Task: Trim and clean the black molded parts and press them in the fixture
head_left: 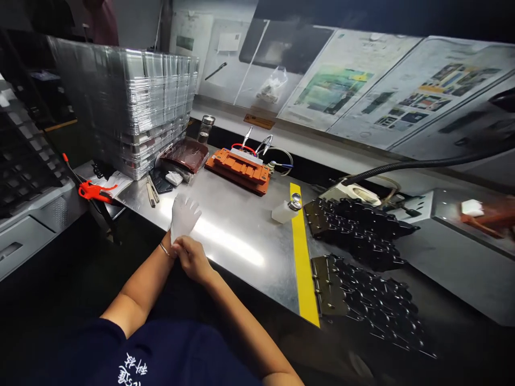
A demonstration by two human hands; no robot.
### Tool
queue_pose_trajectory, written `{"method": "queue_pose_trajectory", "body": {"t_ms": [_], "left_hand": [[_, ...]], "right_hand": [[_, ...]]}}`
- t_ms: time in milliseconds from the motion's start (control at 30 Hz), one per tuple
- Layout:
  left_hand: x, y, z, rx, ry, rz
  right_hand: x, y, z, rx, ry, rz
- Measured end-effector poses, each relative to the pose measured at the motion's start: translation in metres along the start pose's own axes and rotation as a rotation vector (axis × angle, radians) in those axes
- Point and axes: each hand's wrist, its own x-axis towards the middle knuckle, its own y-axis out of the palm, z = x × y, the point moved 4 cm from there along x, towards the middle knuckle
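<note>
A thin white glove (179, 228) covers my left hand (185, 214), whose fingers are spread above the front edge of the metal table (237, 230). My right hand (192, 258) is bare and closed in a pinch on the glove's cuff at the left wrist. Just below the cuff, a bracelet (164, 249) circles the left wrist. Beyond the gloved fingers lie a pair of tweezers (152, 191), a dark flat object (162, 183) and a small white crumpled piece (174, 178).
Clear plastic trays (148, 102) are stacked high at the left, near a red air gun (94, 190). An orange fixture (239, 169) stands at the back. Right of it are a white dispenser bottle (284, 211), yellow tape (303, 262) and black racks of parts (374, 300).
</note>
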Motion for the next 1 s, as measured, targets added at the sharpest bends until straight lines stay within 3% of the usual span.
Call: {"method": "queue_pose_trajectory", "body": {"t_ms": [100, 167, 267, 367, 467, 533, 600, 700, 800, 900, 1000], "left_hand": [[0.013, -0.017, 0.004, -0.429, -0.083, -0.025], [0.015, -0.034, 0.006, -0.755, -0.145, -0.021], [0.008, -0.075, 0.007, -0.964, -0.183, -0.155], [-0.006, -0.125, -0.001, -0.956, -0.059, -0.452], [-0.021, -0.153, -0.015, -0.793, 0.072, -0.635], [-0.027, -0.158, -0.017, -0.662, 0.04, -0.657], [-0.033, -0.158, -0.011, -0.542, -0.041, -0.647], [-0.039, -0.158, 0.006, -0.439, -0.162, -0.604], [-0.043, -0.154, 0.023, -0.428, -0.255, -0.55], [-0.041, -0.135, 0.031, -0.458, -0.323, -0.478], [-0.037, -0.098, 0.027, -0.534, -0.355, -0.358]], "right_hand": [[-0.006, 0.018, -0.009, 0.331, 0.161, 0.243], [0.001, 0.024, -0.017, 0.427, 0.238, 0.391], [0.038, 0.025, -0.025, 0.182, 0.237, 0.561], [0.105, 0.027, -0.03, -0.384, 0.215, 0.393], [0.165, 0.047, -0.028, -0.569, 0.235, 0.264], [0.189, 0.063, -0.029, -0.602, 0.262, 0.245], [0.196, 0.071, -0.034, -0.639, 0.296, 0.242], [0.178, 0.062, -0.046, -0.675, 0.334, 0.266], [0.14, 0.036, -0.057, -0.701, 0.373, 0.289], [0.108, 0.014, -0.057, -0.709, 0.401, 0.248], [0.093, 0.01, -0.051, -0.699, 0.422, 0.185]]}}
